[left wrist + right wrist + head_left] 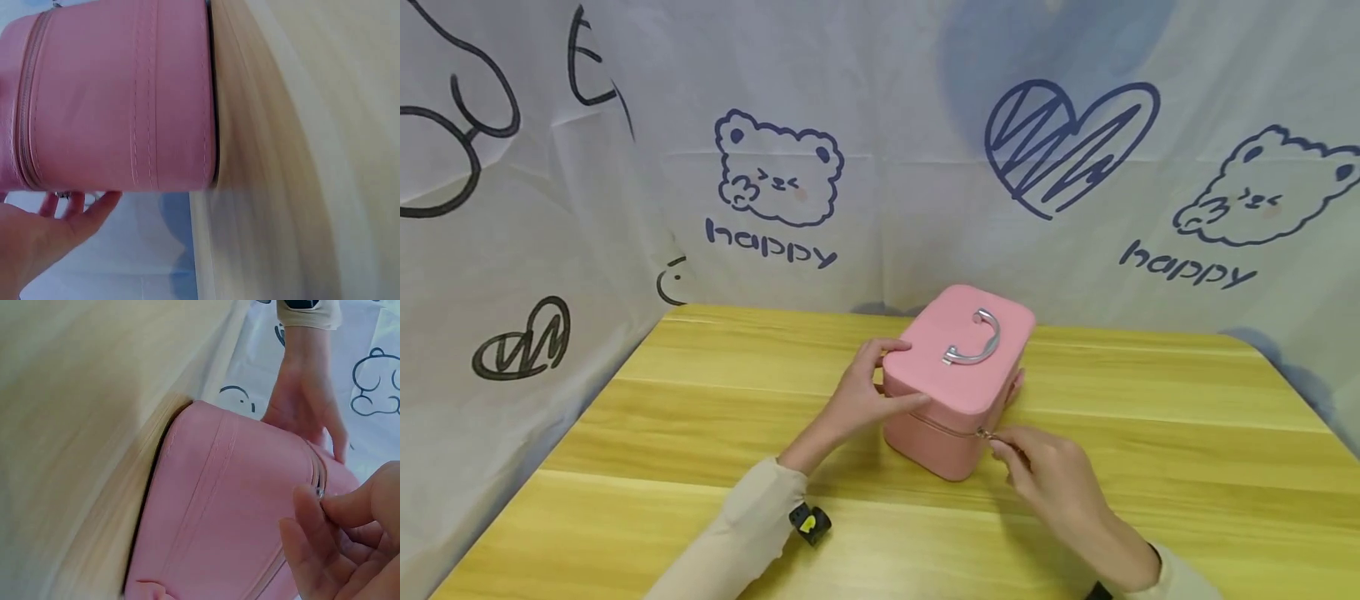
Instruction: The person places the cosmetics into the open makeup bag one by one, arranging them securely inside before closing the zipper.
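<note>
A pink zippered case (pixel 925 367) with a silver arched handle (pixel 992 340) on its lid stands on the table, its lid down. My left hand (pixel 867 397) holds the case at the left, thumb along the lid's front edge and fingers at its far-left side. In the left wrist view, its fingertips (pixel 106 203) lie against the case's side below the zipper (pixel 28 100). At the front right corner, my right hand (pixel 1060 477) pinches the small metal zipper pull (pixel 983 432) between thumb and forefinger. The right wrist view shows this pinch close up, beside the zipper track (pixel 317 465).
The wooden table (pixel 715 375) spreads out around the case. Behind it and along the left hangs a white cloth (pixel 917 217) printed with bears, hearts and lettering. A small black device (pixel 810 523) sits at the left sleeve cuff.
</note>
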A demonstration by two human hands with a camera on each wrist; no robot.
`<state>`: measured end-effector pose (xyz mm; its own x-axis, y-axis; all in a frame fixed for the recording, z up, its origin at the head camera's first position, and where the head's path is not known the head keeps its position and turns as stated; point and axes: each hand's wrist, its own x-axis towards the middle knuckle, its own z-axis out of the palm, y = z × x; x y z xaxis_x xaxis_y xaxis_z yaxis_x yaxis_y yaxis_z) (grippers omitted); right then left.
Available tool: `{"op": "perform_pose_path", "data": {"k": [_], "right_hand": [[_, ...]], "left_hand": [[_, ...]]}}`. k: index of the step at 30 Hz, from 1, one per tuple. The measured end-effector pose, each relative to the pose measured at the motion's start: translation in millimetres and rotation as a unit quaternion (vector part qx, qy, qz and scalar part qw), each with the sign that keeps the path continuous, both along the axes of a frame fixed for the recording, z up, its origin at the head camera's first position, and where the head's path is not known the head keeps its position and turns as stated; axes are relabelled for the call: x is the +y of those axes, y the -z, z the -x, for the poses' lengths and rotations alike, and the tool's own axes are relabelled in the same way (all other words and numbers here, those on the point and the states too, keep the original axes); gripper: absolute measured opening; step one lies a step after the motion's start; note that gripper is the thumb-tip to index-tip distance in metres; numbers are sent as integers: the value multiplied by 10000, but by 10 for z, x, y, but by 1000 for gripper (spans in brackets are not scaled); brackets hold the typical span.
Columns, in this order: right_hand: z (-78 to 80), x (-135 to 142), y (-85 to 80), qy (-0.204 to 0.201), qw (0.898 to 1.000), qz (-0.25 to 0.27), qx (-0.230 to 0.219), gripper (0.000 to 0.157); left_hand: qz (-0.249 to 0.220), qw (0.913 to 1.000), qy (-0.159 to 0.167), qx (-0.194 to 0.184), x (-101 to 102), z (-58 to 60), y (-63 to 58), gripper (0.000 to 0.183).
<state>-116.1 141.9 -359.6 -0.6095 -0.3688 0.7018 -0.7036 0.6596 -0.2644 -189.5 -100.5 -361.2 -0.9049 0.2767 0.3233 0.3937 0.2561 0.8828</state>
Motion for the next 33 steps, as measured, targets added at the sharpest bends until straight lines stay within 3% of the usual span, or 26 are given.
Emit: {"op": "perform_pose_path", "data": {"k": [1,2,5,7,11,17,24,31,33], "right_hand": [[-8,-5,-1,22,9999,-28,107,9],[-14,-14,6,47,9996,-79,258,9],[-44,-67,39,100,9973,-281,677,38],[-58,-122,57,96,9959,-400,804,39],[-78,-281,42,140,9976,-475,488,11],[-84,-583,-2,221,9984,-506,81,21],[-13,-867,-18,386,9954,-784,390,22],[-94,-762,-212,634,9876,-1349,-486,28],[-112,-663,-293,664,9907,-1169,-210,28]], "left_hand": [[-6,10000,-56,39,11,-11,-3,63],[-17,9999,-98,98,22,-21,-8,63],[3,9994,-186,282,54,-34,-20,61],[-14,9991,-253,337,67,-41,-28,61],[-93,9987,-369,339,81,-49,-21,60],[-152,9988,-398,246,102,-77,-24,60],[-143,9990,-404,141,95,-92,-21,62],[-110,9991,-356,207,112,-86,-32,62],[-82,9991,-344,221,114,-79,-34,62]]}}
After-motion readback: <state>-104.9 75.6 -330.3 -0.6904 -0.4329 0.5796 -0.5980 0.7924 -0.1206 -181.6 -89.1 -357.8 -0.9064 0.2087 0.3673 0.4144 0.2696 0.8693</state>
